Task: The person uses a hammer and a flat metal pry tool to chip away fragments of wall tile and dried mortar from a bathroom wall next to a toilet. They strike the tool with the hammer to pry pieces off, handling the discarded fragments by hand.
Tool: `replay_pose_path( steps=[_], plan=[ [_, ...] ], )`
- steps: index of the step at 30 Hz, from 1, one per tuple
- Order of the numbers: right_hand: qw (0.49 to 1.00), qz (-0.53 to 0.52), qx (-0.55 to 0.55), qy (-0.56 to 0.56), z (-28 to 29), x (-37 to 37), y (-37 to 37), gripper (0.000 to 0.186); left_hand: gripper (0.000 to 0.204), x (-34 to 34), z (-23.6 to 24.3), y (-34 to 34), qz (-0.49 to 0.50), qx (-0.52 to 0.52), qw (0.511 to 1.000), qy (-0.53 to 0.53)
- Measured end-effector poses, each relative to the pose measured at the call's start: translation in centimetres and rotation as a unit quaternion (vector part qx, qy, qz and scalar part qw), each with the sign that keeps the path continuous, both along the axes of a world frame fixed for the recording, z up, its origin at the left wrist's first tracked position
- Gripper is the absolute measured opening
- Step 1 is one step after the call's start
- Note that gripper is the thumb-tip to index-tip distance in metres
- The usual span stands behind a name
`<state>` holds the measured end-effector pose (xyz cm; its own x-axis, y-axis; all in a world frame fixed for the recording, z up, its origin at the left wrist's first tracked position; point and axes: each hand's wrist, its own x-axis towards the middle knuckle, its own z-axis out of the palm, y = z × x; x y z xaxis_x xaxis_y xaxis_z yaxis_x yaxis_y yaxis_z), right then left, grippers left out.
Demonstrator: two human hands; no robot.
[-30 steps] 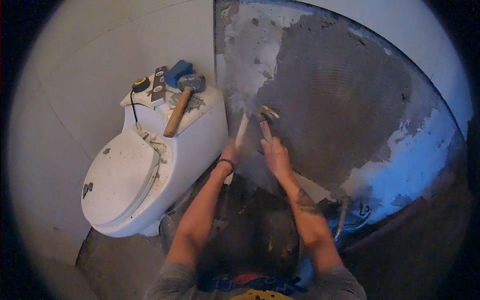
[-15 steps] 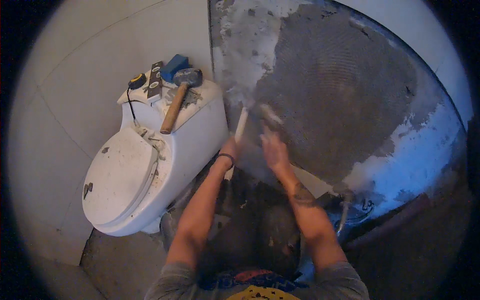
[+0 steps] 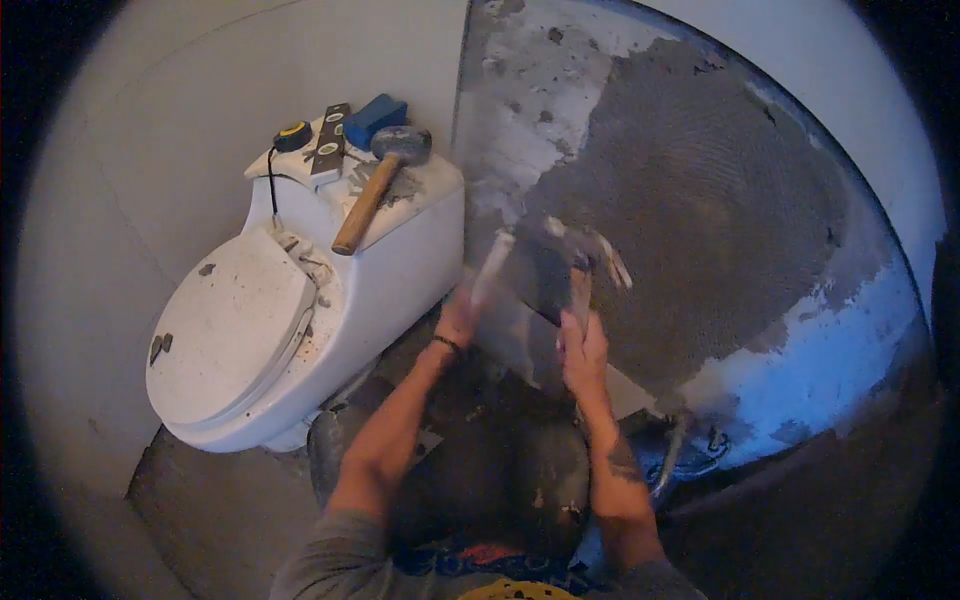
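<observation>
Hammer [image 3: 581, 282] and pale rod [image 3: 492, 264] both lie to the right of the toilet [image 3: 410, 255], the rod nearer to it; the left hand [image 3: 457, 322], closer to the toilet, is wrapped round the rod, whose long axis runs up from the fist, leaning away from the toilet; the right hand [image 3: 583, 355], farther from the toilet, is closed on the hammer's wooden handle, which stands nearly upright, its head apart from the rod's upper end on the side away from the toilet; blur smears that head, so its striking face is hard to make out; whether the rod's tip touches the patchy wall [image 3: 690, 180] right of the toilet cannot be told.
</observation>
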<state>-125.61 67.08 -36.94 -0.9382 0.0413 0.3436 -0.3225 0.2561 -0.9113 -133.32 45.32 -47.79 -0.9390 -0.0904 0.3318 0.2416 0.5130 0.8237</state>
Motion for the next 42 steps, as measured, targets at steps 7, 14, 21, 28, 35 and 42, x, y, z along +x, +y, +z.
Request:
replay_pose_path(
  steps=[7,14,21,28,35,42],
  plan=[
    [1.000,-0.022,0.020,0.001,-0.6,1.5,-0.8,0.028,0.047,-0.7,2.8,1.1,0.056,-0.015,0.997,-0.049],
    [0.999,-0.016,-0.038,-0.002,-0.2,1.6,-1.8,0.029,0.053,-0.8,3.7,0.3,-0.008,0.041,0.999,0.004],
    [0.960,-0.062,0.205,0.183,1.0,-3.6,-3.9,0.035,0.050,0.3,6.7,1.1,0.022,0.070,0.991,-0.116],
    [0.986,-0.062,0.096,0.121,3.8,-3.0,-5.0,0.040,0.052,1.2,8.0,0.1,0.011,0.059,0.990,-0.128],
    [0.962,-0.080,0.260,0.017,3.8,-4.4,-4.3,0.040,0.052,0.3,7.8,-0.7,-0.035,0.060,0.983,-0.172],
    [0.911,-0.043,0.326,0.250,2.8,-5.0,-6.2,0.030,0.051,-2.4,4.4,-1.2,0.018,0.055,0.996,-0.068]
  ],
)
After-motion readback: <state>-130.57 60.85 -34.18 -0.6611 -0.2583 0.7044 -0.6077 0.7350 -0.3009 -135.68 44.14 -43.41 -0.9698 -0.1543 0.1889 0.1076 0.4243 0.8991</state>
